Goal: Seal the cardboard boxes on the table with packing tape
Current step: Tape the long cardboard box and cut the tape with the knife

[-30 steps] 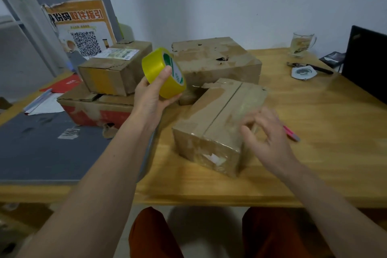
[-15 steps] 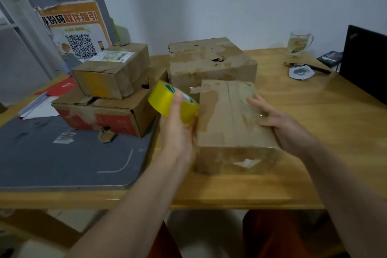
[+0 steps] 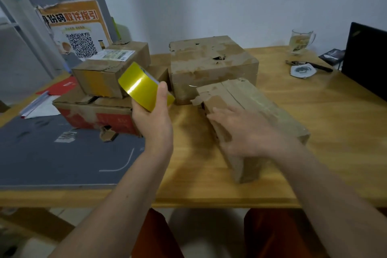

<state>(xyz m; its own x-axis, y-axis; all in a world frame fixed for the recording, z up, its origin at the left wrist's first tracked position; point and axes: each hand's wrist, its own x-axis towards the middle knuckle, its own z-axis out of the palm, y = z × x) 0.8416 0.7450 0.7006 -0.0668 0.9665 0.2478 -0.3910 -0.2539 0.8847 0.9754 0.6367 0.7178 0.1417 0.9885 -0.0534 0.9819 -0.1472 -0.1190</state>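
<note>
My left hand (image 3: 154,118) grips a roll of yellow packing tape (image 3: 142,88), held up above the wooden table (image 3: 326,132) left of centre. My right hand (image 3: 243,130), blurred, lies with spread fingers on the top of the nearest cardboard box (image 3: 257,111), which stands at an angle near the table's front. Behind it sits a larger worn box (image 3: 211,63). At the left a small labelled box (image 3: 104,69) is stacked on a flat box with red sides (image 3: 98,115).
A grey mat (image 3: 52,153) covers the table's left part. A glass mug (image 3: 300,41), a black pen (image 3: 318,66) with a white round item and a dark laptop screen (image 3: 364,58) stand at the right. A QR-code poster (image 3: 77,31) leans at the back left.
The nearest box has been turned so that its long side now runs toward the front right. My left hand with the tape roll moved left, away from the box.
</note>
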